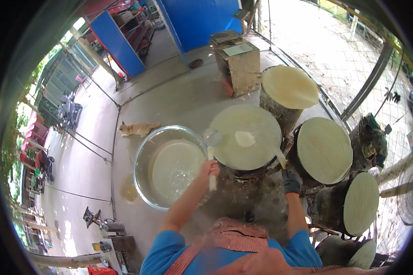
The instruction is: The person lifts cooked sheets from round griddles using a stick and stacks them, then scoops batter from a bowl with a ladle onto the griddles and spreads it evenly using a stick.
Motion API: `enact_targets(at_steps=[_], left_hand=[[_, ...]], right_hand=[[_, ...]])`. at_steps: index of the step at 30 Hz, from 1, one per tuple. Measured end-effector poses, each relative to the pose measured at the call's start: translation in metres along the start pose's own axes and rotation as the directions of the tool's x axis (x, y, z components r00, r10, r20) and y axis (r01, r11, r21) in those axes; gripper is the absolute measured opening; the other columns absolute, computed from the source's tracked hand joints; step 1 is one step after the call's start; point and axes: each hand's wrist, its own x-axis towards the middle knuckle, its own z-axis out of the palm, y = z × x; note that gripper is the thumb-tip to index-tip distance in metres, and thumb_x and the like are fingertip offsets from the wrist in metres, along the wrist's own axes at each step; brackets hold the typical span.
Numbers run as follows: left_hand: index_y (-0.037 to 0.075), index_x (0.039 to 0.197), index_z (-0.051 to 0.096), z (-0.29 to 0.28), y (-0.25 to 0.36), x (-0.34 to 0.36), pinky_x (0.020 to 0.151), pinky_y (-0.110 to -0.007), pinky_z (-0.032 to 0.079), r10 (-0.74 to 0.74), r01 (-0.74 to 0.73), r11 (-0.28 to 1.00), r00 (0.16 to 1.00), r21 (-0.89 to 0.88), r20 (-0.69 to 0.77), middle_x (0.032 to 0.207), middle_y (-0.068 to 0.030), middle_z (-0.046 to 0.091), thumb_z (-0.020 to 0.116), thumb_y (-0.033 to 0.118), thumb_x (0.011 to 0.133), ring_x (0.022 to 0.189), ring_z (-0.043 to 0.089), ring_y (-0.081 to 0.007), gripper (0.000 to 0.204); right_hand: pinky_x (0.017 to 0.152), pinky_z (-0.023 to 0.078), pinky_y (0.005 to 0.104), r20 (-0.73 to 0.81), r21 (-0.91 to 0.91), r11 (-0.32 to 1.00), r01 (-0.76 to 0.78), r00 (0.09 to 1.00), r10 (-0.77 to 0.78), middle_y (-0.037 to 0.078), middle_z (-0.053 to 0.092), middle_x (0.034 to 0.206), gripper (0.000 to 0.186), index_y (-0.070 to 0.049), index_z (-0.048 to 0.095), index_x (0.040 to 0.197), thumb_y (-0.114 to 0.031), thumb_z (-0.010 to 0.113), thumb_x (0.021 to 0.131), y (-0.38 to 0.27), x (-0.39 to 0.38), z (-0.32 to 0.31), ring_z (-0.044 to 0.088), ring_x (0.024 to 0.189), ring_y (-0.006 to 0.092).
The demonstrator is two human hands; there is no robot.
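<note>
My left hand (209, 170) is closed round the pale handle of a ladle (211, 153). Its blurred head lies over the left rim of a round griddle (229, 121). Pale batter coats the griddle, with a whiter patch (245, 139) near its middle. My right hand (291, 181), in a dark grey glove, is closed at the griddle's lower right edge, on the end of a pale, narrow wooden tool (281, 158). The tool's far end reaches the griddle; its full shape is unclear. Left of the griddle stands a large metal basin (144, 192) of white batter.
More round griddles stand to my right, with pale sheets on a far one (290, 87), a middle one (325, 150) and a near one (361, 204). A worn box stand (241, 64) is behind. A cat (140, 129) lies beyond the basin. Wire fencing runs along the right.
</note>
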Motion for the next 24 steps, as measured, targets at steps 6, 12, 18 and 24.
enact_targets(at_steps=[6,12,18,24], left_hand=[[0.011,0.065,0.032,0.017,-0.05,0.035,0.031,-0.025,0.028,0.038,-0.041,0.986,0.999,0.164,0.023,0.049,-0.0003,0.029,0.049,0.008,0.075,0.035,0.032,-0.0116,0.02],[0.017,0.078,0.039,-0.022,-0.042,-0.079,0.026,-0.019,0.02,-0.026,0.043,0.977,0.996,0.208,-0.083,0.048,0.0026,0.029,0.045,0.026,0.085,0.031,0.024,-0.0069,0.012],[0.012,0.08,0.043,-0.037,-0.042,-0.09,0.029,-0.021,0.028,-0.47,0.589,0.72,0.803,-0.368,0.367,0.052,0.0008,0.032,0.039,0.026,0.088,0.037,0.032,-0.0077,0.017],[0.01,0.056,0.033,-0.016,-0.07,-0.105,0.03,-0.022,0.026,-0.602,0.754,0.609,0.642,-0.247,0.475,0.043,0.0011,0.029,0.04,0.04,0.085,0.033,0.028,-0.0085,0.042]], right_hand=[[0.067,0.044,0.0449,-0.117,0.002,0.998,-0.057,0.992,0.057,0.012,0.06,0.09,0.036,-0.023,0.054,0.106,-0.043,0.046,0.077,-0.034,-0.05,0.108,0.057,0.079,0.033],[0.058,0.044,0.0415,-0.254,-0.078,0.991,0.107,0.959,-0.123,0.013,0.059,0.078,0.032,-0.025,0.054,0.106,-0.041,0.042,0.08,-0.063,-0.106,0.044,0.056,0.067,0.0273],[0.051,0.043,0.0349,-0.494,0.245,0.933,0.265,0.862,-0.115,0.012,0.056,0.067,0.038,-0.008,0.054,0.107,-0.025,0.059,0.074,-0.072,-0.135,0.041,0.052,0.055,0.0269],[0.06,0.045,0.0379,-0.335,0.422,0.877,0.228,0.939,-0.083,0.016,0.058,0.082,0.037,-0.006,0.054,0.104,-0.028,0.055,0.074,-0.017,-0.143,0.049,0.055,0.069,0.0298]])
